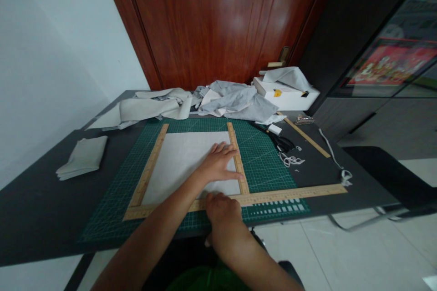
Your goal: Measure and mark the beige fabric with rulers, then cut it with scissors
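My left hand (220,163) lies spread over a pale grey fabric sheet (184,159), its fingers reaching onto the right wooden ruler (235,150). Nearer to me, my right hand (223,211) is closed at the long front wooden ruler (273,196); its curled fingers hide what they hold, if anything. Another wooden ruler (150,163) runs along the sheet's left side. Sheet and rulers rest on a green cutting mat (266,163). My left forearm covers part of the sheet and the front ruler.
Folded fabric (83,154) is stacked at left. Loose fabric (235,100) lies along the back beside a white box (290,95). Black scissors (278,138), white cord (290,160) and a further wooden ruler (305,135) lie at right. A dark chair (385,173) stands beyond the table.
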### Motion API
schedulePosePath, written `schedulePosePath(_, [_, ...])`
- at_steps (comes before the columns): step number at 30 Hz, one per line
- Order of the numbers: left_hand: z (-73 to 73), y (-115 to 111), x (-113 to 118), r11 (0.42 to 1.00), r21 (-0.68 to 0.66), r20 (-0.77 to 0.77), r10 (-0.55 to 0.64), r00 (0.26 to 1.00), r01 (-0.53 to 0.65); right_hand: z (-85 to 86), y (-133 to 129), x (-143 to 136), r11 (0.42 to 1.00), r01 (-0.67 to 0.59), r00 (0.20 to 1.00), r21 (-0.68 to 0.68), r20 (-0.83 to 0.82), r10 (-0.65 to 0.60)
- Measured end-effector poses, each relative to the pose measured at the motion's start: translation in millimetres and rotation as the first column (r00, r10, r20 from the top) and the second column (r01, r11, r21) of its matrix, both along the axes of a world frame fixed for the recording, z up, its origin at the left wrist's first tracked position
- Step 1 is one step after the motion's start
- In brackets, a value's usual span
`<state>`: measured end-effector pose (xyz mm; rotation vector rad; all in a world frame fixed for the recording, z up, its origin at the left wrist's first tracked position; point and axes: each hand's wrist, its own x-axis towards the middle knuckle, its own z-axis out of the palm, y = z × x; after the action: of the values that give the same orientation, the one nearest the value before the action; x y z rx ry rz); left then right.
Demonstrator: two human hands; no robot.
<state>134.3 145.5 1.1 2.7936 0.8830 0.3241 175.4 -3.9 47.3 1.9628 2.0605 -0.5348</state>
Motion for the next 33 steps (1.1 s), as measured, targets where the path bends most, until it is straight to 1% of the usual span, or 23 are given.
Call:
schedulePosePath(4, [0.8, -0.3, 1.6, 1.0, -0.015, -0.053, 0.008, 0.999, -0.009, 5.2, -2.2, 0.6, 1.0, -0.016, 1.0, 0.026, 0.018, 0.015])
schedulePosePath(7, [0.7, -0.3, 2.8, 1.0, -0.019, -0.062, 0.009, 0.998, -0.01, 6.5, -1.8, 1.9, 1.0, -0.029, 0.999, -0.01, 0.015, 0.029])
schedulePosePath(16, [-1.5, 0.0, 4.2, 1.0, -0.01, -0.047, 0.014, 0.999, -0.015, 5.9, -4.9, 3.2, 0.999, -0.038, 0.999, 0.025, 0.027, 0.038])
schedulePosePath(25, [2.8, -1.6, 4.8, 1.0, -0.025, -0.063, 0.006, 0.998, -0.008, 3.1, -5.1, 3.6, 0.998, -0.05, 0.998, 0.043, 0.043, 0.048])
schedulePosePath(33, [6.1, -1.8, 4.5, 0.999, -0.033, -0.055, -0.004, 0.998, 0.003, 0.0, -3.8, 3.8, 0.998, -0.052, 0.998, 0.034, 0.033, 0.051])
